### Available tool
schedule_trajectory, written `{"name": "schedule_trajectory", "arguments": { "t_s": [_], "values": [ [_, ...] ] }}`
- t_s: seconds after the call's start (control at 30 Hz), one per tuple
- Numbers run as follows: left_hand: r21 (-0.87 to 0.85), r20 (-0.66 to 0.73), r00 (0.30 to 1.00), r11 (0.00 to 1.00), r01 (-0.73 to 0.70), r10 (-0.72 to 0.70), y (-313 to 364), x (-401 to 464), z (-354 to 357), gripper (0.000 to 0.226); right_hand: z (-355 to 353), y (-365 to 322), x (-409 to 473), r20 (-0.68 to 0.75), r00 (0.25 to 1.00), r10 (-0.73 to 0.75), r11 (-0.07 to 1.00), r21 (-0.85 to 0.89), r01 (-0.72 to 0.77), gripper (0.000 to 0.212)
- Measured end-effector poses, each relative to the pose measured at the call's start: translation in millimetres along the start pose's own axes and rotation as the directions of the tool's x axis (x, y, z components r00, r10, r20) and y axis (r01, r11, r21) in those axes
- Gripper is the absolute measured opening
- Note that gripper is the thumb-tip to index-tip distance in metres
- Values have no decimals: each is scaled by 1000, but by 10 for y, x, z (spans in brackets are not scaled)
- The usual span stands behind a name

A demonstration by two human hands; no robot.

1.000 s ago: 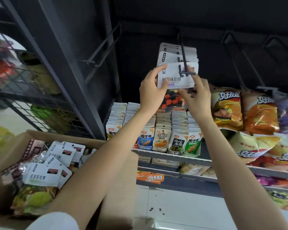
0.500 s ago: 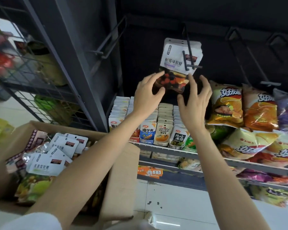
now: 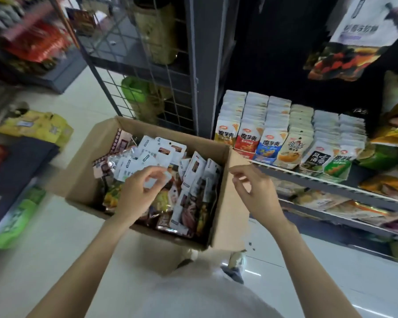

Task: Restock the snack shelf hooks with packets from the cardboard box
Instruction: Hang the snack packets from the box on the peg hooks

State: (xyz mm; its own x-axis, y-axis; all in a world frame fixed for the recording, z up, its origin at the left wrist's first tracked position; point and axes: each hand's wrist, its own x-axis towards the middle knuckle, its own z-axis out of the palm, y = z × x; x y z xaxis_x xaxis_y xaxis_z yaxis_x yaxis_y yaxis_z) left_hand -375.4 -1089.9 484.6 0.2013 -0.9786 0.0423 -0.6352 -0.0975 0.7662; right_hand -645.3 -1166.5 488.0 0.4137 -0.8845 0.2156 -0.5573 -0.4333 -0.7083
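Note:
The open cardboard box (image 3: 223, 203) stands on the floor below me, full of snack packets (image 3: 189, 171) with white header cards. My left hand (image 3: 140, 193) is down inside the box, thumb and fingers pinching the white top of one packet (image 3: 152, 183). Over the box's right flap hovers my right hand (image 3: 255, 191), its fingers loosely curled and holding nothing. At the top right, the stocked packets (image 3: 363, 35) hang on the shelf hook, white header above a dark fruit print; the hook itself is blurred.
Rows of small upright packets (image 3: 285, 134) fill the shelf to the right of the box, with chip bags (image 3: 395, 134) further right. A wire grid rack (image 3: 147, 65) and a grey upright post (image 3: 202, 65) stand behind the box. Goods lie on the floor at left.
Both hands left the packets hanging on the hook and dropped to the box. My view swung down and left; the left hand now pinches a packet in the box.

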Motion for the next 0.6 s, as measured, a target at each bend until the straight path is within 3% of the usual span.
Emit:
{"name": "schedule_trajectory", "arguments": {
  "t_s": [0.1, 0.2, 0.4, 0.5, 0.6],
  "values": [
    [41, 46, 991, 992, 123, -125, -469, -163, -183, 26, 310, -151, -1, 81, 997, -4, 998, -55, 9, 25],
    [173, 62, 986, 975, 140, -152, -772, -164, -263, 35, 602, -244, 37, 188, 981, 55, 976, -218, -13, 25],
    [290, 60, 982, 945, 152, -177, -1127, 74, -259, 53, 1082, -282, 133, 343, 863, 370, 850, -500, -165, 42],
    [306, 6, 983, 936, 173, -183, -1244, 199, -283, 62, 1286, -287, 157, 355, 812, 464, 834, -484, -265, 51],
    [293, 1, 968, 925, 241, -253, -1316, 298, -308, 68, 1399, -287, 140, 322, 813, 485, 839, -435, -328, 62]
  ]
}}
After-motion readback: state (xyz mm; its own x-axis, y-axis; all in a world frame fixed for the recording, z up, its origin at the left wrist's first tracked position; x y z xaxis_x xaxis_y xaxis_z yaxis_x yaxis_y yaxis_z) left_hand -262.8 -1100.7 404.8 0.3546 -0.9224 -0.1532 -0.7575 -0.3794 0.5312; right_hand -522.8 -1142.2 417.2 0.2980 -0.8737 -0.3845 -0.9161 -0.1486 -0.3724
